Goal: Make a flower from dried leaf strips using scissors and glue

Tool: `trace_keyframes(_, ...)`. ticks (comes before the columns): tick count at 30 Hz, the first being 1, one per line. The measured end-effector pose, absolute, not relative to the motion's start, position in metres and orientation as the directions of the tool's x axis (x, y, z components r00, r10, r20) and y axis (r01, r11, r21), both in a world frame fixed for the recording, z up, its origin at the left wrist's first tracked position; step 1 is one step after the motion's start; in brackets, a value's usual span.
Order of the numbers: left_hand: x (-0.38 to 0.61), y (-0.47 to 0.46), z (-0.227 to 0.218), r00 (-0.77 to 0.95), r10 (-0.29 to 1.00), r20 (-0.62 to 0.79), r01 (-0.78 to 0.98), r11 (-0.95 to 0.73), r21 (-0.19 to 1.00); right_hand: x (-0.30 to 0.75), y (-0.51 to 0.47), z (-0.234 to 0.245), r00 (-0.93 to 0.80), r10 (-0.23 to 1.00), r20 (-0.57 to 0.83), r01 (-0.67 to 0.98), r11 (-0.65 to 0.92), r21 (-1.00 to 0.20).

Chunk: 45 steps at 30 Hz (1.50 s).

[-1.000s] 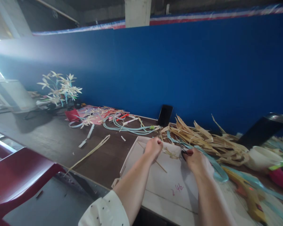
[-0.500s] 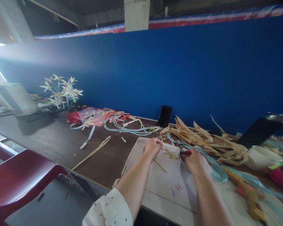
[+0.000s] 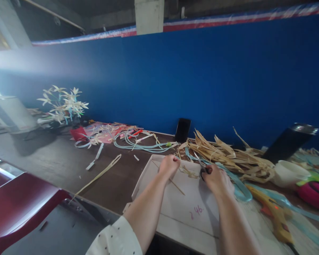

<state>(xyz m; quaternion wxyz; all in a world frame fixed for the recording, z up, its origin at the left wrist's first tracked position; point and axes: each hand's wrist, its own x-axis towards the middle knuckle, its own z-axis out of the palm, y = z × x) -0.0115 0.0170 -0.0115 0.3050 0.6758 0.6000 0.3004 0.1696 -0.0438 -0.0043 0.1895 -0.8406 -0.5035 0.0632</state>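
My right hand grips a pair of dark-handled scissors, blades pointing up and away toward the dried husks. To its left, my left hand is closed in a pinch over a shallow white cardboard box lid; whatever its fingertips hold is too small to make out. Small husk scraps lie on the cardboard between both hands. A thin stick rests on the cardboard, partly covered by my left hand and forearm.
Dried corn husks and a phone stand behind the lid. At right are a yellow glue gun, a white cup and a dark flask. Flowers made of husk and pale-blue tubing are on the left.
The scissors have turned a little, so their blades show more clearly. My left hand keeps its pinch in nearly the same place. The whole view has shifted slightly.
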Motion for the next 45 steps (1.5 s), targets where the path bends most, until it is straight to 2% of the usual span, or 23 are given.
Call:
trace_keyframes(6,-0.01,0.016,-0.01,0.241,0.969,-0.053,0.58,-0.1,0.808,0.164,-0.045,0.002,0.472,0.876,0.104,0.819,-0.392,-0.419)
trace_keyframes(10,-0.008,0.013,-0.006,0.303,0.952,-0.033,0.559,-0.149,0.815,0.157,-0.045,0.005,0.457,0.864,0.212,0.822,-0.319,-0.472)
trace_keyframes(15,-0.007,0.01,-0.003,0.336,0.936,-0.109,0.535,-0.094,0.84,0.15,-0.046,0.005,0.421,0.839,0.345,0.819,-0.189,-0.542)
trace_keyframes(20,-0.009,0.013,-0.009,0.397,0.916,-0.055,0.45,-0.142,0.882,0.145,-0.048,0.005,0.402,0.831,0.385,0.809,-0.125,-0.574)
trace_keyframes(27,-0.013,0.016,-0.003,0.174,0.971,0.162,0.47,-0.226,0.853,0.134,-0.041,-0.007,0.273,0.858,0.436,0.811,0.039,-0.584)
trace_keyframes(34,-0.01,0.011,0.002,-0.045,0.941,0.336,0.399,-0.292,0.869,0.124,-0.047,-0.006,0.252,0.854,0.456,0.826,0.056,-0.561)
trace_keyframes(38,-0.008,0.006,0.017,-0.134,0.93,0.343,0.327,-0.286,0.901,0.119,-0.049,-0.002,0.273,0.869,0.413,0.834,-0.001,-0.551)
trace_keyframes(42,-0.005,-0.002,0.05,-0.217,0.916,0.339,0.202,-0.297,0.933,0.119,-0.048,-0.003,0.289,0.873,0.393,0.837,-0.031,-0.546)
trace_keyframes(45,0.001,-0.028,0.074,-0.15,0.955,0.257,0.006,-0.259,0.966,0.121,-0.048,-0.004,0.27,0.863,0.428,0.842,0.004,-0.539)
